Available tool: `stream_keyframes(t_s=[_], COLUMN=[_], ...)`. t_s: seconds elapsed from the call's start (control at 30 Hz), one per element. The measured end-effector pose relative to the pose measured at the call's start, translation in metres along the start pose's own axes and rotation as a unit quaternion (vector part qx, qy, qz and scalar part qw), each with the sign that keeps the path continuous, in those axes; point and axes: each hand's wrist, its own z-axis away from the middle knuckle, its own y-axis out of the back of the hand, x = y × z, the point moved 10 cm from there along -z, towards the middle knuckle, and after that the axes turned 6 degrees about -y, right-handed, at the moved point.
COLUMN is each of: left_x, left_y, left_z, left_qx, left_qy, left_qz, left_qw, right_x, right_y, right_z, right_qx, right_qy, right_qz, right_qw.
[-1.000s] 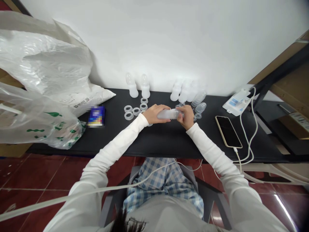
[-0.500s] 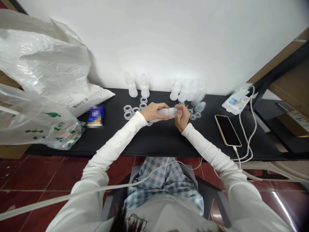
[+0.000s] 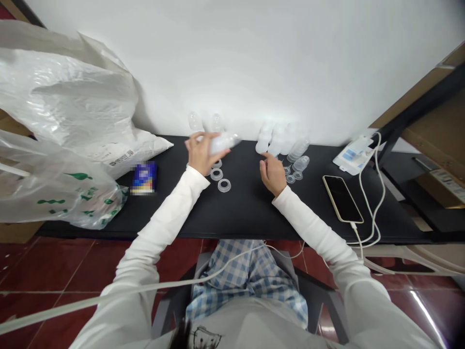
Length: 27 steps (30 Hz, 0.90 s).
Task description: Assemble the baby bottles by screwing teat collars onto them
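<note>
Far left: two crinkled glossy plastic bags, one white, one clear with green print, slumped over the counter edge. The counter is matte black and flat. Next is a small blue box, label blurred.

Left hand: raised above the counter, arm stretched forward in a white sleeve. Its fingers are wrapped round a frosted translucent bottle, which is held roughly level up near the back wall, one end pointing right. Two domed bottle tops show just behind that hand. Below it, flat translucent rings lie on the counter.

Right hand: low at the counter, well apart from the held bottle. Fingers are loosely curled and it's holding nothing.

Just beyond its fingertips, a cluster of frosted bottles stands against the wall. Small clear caps sit beside them.

Right side: phone face up, dark screen. A white cable is plugged in and loops back to a white pack.
</note>
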Motion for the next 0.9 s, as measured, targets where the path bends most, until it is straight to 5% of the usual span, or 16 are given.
stream_keyframes(t_s=[0.13, 0.33, 0.9], left_x=[-0.074, -0.126, -0.097], left_y=[0.017, 0.005, -0.027], left_z=[0.008, 0.017, 0.009], left_qx=[0.096, 0.08, 0.049], left_qy=[0.181, 0.258, 0.216], left_qz=[0.028, 0.05, 0.046], left_qw=[0.978, 0.961, 0.974], right_x=[0.006, 0.008, 0.015], right_y=[-0.018, -0.03, -0.049], right_z=[0.002, 0.004, 0.002], right_qx=[-0.048, -0.076, -0.109], right_qy=[0.033, 0.008, -0.004], right_qz=[0.148, 0.197, 0.201], right_qw=[0.987, 0.977, 0.973])
